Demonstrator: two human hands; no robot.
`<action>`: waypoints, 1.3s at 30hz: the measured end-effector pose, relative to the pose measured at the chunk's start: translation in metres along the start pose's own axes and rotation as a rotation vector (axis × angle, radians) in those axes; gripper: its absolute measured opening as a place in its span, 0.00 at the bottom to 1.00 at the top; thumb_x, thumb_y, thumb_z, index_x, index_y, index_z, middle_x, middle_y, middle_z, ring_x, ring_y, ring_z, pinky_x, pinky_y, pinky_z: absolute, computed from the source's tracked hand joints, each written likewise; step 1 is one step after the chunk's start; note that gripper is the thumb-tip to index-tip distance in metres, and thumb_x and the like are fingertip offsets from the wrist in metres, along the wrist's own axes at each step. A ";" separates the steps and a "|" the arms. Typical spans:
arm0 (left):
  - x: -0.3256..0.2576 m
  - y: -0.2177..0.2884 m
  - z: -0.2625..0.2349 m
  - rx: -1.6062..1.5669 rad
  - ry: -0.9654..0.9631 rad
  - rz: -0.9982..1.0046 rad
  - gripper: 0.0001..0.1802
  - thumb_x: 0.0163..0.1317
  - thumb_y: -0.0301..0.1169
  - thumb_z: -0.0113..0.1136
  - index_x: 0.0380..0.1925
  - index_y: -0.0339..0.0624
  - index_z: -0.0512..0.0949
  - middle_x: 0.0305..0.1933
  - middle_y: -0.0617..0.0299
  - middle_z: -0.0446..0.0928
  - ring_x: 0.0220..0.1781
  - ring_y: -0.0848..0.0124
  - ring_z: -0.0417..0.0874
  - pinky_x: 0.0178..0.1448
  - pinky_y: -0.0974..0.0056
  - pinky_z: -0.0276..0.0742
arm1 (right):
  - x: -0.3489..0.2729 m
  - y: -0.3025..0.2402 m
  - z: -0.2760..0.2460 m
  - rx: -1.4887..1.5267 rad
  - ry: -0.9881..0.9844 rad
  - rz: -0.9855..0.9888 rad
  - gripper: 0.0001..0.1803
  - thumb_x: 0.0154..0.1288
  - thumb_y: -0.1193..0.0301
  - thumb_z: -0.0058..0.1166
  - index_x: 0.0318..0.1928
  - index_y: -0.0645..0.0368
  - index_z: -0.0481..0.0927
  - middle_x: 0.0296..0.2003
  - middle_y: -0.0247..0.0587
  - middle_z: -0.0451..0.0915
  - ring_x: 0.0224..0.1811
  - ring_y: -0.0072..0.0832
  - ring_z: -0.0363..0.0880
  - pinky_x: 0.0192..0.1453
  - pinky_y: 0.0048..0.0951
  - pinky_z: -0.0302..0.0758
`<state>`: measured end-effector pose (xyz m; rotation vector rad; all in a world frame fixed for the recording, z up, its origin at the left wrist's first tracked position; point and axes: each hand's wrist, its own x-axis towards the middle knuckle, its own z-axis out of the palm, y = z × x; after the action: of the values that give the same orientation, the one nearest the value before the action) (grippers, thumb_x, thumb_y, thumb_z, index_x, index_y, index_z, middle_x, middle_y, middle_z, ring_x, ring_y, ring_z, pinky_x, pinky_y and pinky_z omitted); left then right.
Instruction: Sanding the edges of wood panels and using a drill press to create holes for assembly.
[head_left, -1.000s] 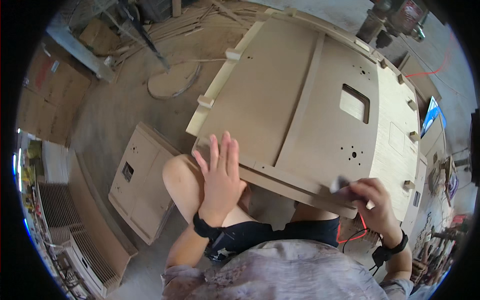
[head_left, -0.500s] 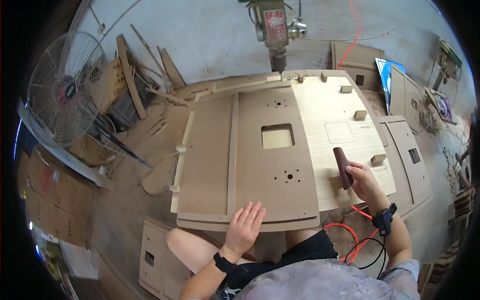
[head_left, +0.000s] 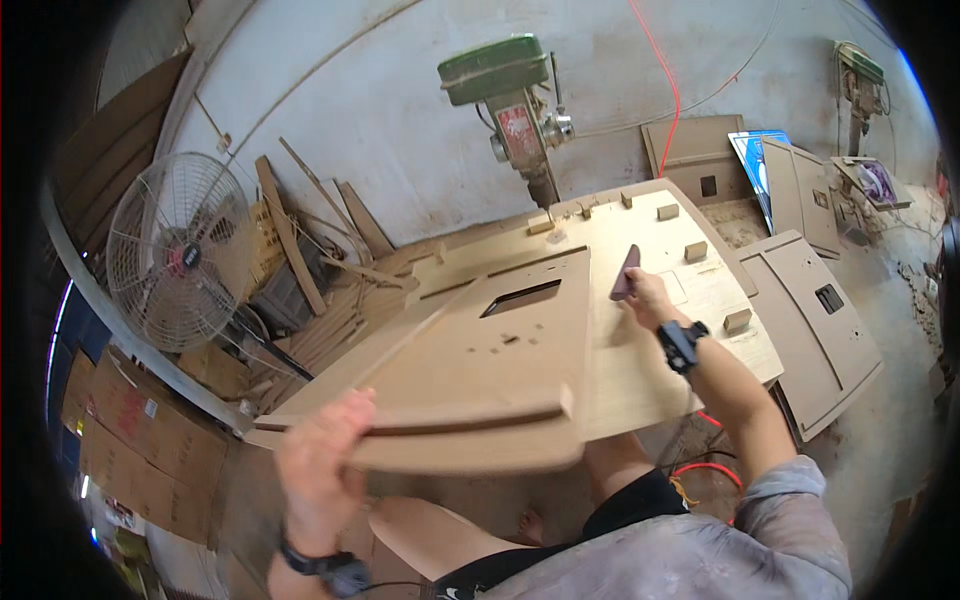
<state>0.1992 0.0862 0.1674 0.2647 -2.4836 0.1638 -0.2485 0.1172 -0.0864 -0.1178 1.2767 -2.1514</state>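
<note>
1. Fibreboard panel [head_left: 555, 365], frame centre, appears tilted; left hand [head_left: 322, 465] curls blurred fingers round its lower edge.
2. Right hand [head_left: 650, 296], right of centre, pinches maroon block [head_left: 626, 275].
3. Held one-handed, it could slip onto the leg [head_left: 440, 530].

Tilted brown panel [head_left: 450, 378], maroon strip [head_left: 626, 273]

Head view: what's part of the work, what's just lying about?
In use:
left hand, gripping the brown panel
right hand, holding a dark red block
pale board, under the panel
wooden blocks on that board

Apparently just lying about:
cardboard boxes
leaning planks
another panel at right
</note>
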 end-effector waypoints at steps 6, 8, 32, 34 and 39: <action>0.014 -0.015 -0.084 -0.118 0.249 -0.300 0.14 0.63 0.34 0.59 0.44 0.35 0.77 0.34 0.68 0.77 0.39 0.78 0.75 0.46 0.71 0.70 | 0.024 0.038 0.079 0.203 -0.016 -0.060 0.10 0.63 0.68 0.45 0.41 0.59 0.74 0.34 0.36 0.76 0.36 0.27 0.75 0.40 0.32 0.73; 0.000 -0.030 -0.095 -0.198 0.372 -0.317 0.19 0.63 0.38 0.60 0.47 0.34 0.75 0.38 0.67 0.77 0.41 0.77 0.75 0.48 0.72 0.68 | 0.014 0.032 0.098 0.342 -0.100 -0.065 0.11 0.64 0.67 0.43 0.42 0.58 0.74 0.35 0.36 0.76 0.38 0.27 0.75 0.43 0.32 0.73; -0.065 -0.207 0.148 -1.364 0.010 -1.278 0.23 0.71 0.42 0.44 0.56 0.36 0.69 0.54 0.56 0.75 0.56 0.62 0.75 0.58 0.58 0.73 | -0.037 -0.136 -0.007 -1.303 0.015 -0.513 0.22 0.59 0.65 0.51 0.50 0.68 0.70 0.39 0.56 0.78 0.42 0.41 0.79 0.44 0.37 0.75; -0.063 -0.220 0.181 -1.371 -0.090 -1.277 0.23 0.71 0.42 0.44 0.56 0.36 0.69 0.54 0.56 0.75 0.56 0.63 0.75 0.58 0.59 0.73 | -0.027 -0.110 -0.037 -1.164 0.056 -0.518 0.22 0.59 0.67 0.50 0.50 0.69 0.69 0.44 0.61 0.77 0.47 0.47 0.79 0.51 0.39 0.73; -0.064 -0.245 0.236 -1.259 -0.167 -1.355 0.23 0.71 0.43 0.44 0.56 0.36 0.69 0.53 0.57 0.75 0.56 0.64 0.75 0.58 0.61 0.73 | -0.020 -0.093 -0.058 -1.107 0.106 -0.334 0.23 0.59 0.68 0.49 0.52 0.70 0.68 0.44 0.62 0.77 0.48 0.47 0.79 0.52 0.40 0.74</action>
<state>0.1683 -0.1846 -0.0455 1.2357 -1.5622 -1.8474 -0.2981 0.2037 -0.0362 -0.7055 2.5042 -1.4334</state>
